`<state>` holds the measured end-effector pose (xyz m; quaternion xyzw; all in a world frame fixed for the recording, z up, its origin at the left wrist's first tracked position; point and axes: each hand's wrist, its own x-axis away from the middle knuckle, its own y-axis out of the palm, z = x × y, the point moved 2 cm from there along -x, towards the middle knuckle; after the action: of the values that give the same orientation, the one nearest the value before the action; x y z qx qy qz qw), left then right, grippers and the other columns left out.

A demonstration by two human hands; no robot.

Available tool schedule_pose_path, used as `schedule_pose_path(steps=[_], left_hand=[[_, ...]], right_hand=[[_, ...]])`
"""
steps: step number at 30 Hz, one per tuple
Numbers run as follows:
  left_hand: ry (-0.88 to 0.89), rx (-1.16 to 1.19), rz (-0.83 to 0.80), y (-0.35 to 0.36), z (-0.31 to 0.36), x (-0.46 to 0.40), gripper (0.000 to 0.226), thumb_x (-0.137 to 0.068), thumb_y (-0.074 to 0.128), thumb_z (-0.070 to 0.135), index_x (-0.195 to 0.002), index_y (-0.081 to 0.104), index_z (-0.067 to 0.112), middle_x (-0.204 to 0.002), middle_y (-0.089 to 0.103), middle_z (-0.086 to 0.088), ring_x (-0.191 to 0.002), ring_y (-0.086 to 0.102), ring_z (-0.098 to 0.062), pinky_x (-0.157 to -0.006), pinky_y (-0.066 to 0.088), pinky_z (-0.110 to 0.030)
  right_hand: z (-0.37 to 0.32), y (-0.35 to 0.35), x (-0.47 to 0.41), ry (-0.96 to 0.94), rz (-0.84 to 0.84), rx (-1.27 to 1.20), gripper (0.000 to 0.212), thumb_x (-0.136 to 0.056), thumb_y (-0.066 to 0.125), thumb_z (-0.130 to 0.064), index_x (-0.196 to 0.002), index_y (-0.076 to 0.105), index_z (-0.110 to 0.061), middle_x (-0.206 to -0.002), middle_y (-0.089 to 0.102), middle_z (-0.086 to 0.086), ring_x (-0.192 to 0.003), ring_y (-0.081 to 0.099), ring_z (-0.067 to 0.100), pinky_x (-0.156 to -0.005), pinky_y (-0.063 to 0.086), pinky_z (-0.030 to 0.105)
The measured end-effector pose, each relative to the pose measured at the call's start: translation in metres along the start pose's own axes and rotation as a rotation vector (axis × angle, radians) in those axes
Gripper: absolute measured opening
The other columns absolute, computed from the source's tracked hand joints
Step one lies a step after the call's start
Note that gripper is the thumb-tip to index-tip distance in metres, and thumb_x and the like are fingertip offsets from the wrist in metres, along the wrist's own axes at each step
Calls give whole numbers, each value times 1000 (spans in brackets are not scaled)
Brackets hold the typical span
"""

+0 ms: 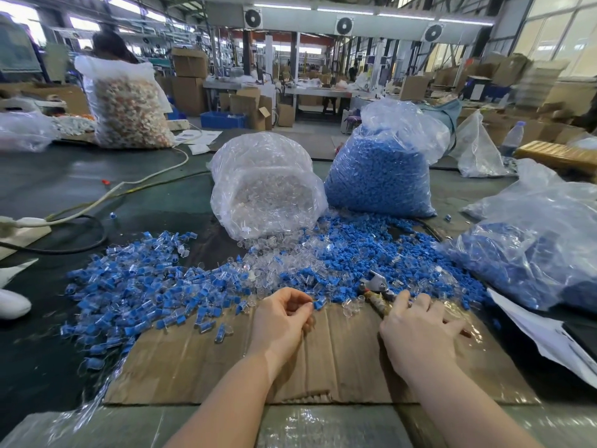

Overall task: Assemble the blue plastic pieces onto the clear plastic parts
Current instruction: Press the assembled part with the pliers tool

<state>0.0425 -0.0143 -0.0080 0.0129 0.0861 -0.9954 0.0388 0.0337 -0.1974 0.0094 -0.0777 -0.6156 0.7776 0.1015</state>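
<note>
The left hand [284, 315] is curled, its fingertips pinched at a blue-and-clear piece [319, 303] on the cardboard [339, 360]. The right hand [420, 328] is laid flat with fingers spread beside pliers [376, 287]. Blue pieces [361, 250] are heaped at 1 o'clock, clear parts [268, 266] at 12, assembled ones [135, 286] at 10 on the worktop [64, 176]

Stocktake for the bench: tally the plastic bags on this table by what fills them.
Bag of clear plastic parts: 1
Bags of blue plastic pieces: 2
Bag of mixed pale and orange pieces: 1
Bags whose contents cannot be told: 2
Total: 6
</note>
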Motion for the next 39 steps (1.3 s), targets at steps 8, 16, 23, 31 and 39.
schedule_pose_path(steps=[8,16,23,31,39], left_hand=[[-72,112,21,2,2,-4,9,-86,59,0,-86,64,8,-69,66,-9,-59,59,-14,-57,51,-21],[-189,348,113,0,22,-22,7,-85,62,3,-84,65,10,-70,63,-3,-53,57,-8,-47,48,-19],[-189,354,157,-1,23,-29,11,-85,63,4,-80,64,14,-70,64,-2,-54,58,-6,-44,44,-17],[-208,351,210,-5,18,-32,12,-85,63,3,-81,65,14,-73,64,-3,-60,60,-8,-46,46,-15],[-229,320,244,-6,16,-32,11,-86,61,2,-82,64,12,-81,65,-8,-68,62,-13,-59,51,-24]], right_hand=[[12,-16,-6,-156,221,-244,24,-100,31,-34,-99,44,-14,-95,51,5,-85,53,18,-74,50,29],[7,-46,-2,-267,-564,-1281,13,-83,64,-12,-87,54,-5,-69,51,5,-55,48,12,-51,41,24],[-11,-39,5,-135,-700,-1446,17,-85,50,2,-101,49,-4,-86,59,15,-71,63,24,-69,55,45],[-19,-37,9,-225,-699,-1323,11,-83,50,-3,-92,51,-8,-86,61,14,-82,65,29,-77,54,49],[-24,-37,13,-273,-671,-1224,9,-76,52,-10,-83,50,-15,-81,60,10,-83,61,31,-76,45,47]])
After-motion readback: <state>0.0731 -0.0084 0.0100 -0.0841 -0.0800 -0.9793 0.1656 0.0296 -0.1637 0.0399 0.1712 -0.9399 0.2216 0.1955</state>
